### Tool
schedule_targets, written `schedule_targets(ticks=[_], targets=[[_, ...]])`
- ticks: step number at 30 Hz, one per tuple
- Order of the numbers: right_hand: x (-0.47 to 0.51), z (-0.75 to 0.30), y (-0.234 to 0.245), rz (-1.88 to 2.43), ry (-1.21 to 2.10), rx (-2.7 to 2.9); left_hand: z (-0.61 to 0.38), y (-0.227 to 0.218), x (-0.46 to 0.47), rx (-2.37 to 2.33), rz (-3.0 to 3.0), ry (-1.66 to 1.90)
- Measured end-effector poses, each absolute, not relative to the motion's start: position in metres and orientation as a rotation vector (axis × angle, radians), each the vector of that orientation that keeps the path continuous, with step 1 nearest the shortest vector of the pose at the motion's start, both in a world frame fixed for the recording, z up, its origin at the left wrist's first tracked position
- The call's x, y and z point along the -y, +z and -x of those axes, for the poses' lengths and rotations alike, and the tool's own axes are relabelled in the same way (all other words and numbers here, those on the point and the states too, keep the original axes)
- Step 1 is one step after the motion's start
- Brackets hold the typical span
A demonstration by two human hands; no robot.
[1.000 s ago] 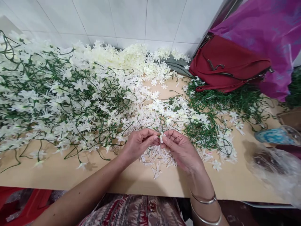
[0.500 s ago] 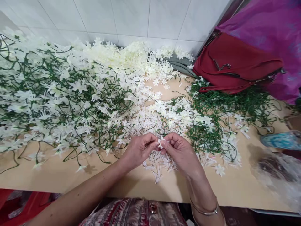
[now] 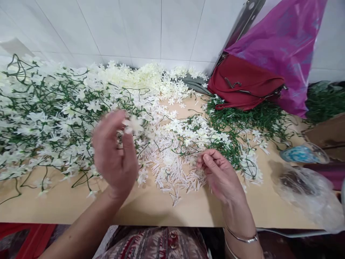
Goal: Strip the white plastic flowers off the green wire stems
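Over the heap of assembled artificial flowers [image 3: 59, 118], my left hand [image 3: 114, 154] is raised and smeared by motion. A white artificial flower [image 3: 134, 124] sits at its fingertips, between thumb and forefinger. My right hand [image 3: 219, 172] is low at the right edge of a pile of thin white stamen pieces [image 3: 172, 172]. Its thumb and forefinger are pressed together, and whatever may be between them is too small to make out. Loose white blossoms [image 3: 188, 129] and green wire stems [image 3: 229, 149] lie just beyond that hand.
Cream blossoms [image 3: 145, 77] are banked along the tiled wall [image 3: 145, 28]. At the back right, a red bag [image 3: 245, 82] rests against green stems, with a purple plastic bag [image 3: 291, 46] behind it. A blue-patterned item [image 3: 299, 154] and a clear plastic bag [image 3: 312, 194] lie on the right.
My hands were together at a small white blossom and are now apart. The left has swung left and up with a white flower; the right has shifted slightly right. The view has turned a little rightward.
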State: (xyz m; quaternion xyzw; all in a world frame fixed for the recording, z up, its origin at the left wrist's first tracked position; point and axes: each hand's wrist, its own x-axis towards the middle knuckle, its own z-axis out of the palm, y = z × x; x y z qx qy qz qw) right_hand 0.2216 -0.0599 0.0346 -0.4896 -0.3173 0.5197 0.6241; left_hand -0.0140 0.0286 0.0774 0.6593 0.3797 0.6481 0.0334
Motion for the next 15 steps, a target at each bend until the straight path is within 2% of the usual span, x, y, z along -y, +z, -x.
schedule_targets(ticks=[3, 6, 8, 11, 15], targets=[[0.058, -0.230, 0.035, 1.230, 1.050, 0.805, 0.025, 0.097, -0.034, -1.535, -2.207, 2.081], [0.048, -0.232, 0.036, 1.392, 0.905, 0.969, 0.013, 0.087, -0.028, -1.293, -2.440, 2.149], [0.036, -0.229, 0.037, 1.542, 0.772, 1.098, -0.006, 0.068, -0.020, -1.078, -2.407, 1.968], [0.015, -0.222, 0.037, 1.826, 0.496, 1.308, -0.031, 0.038, -0.011, -0.769, -2.387, 1.501], [-0.004, -0.218, 0.032, 1.972, 0.371, 1.402, -0.039, 0.017, -0.010, -0.776, -2.169, 1.343]])
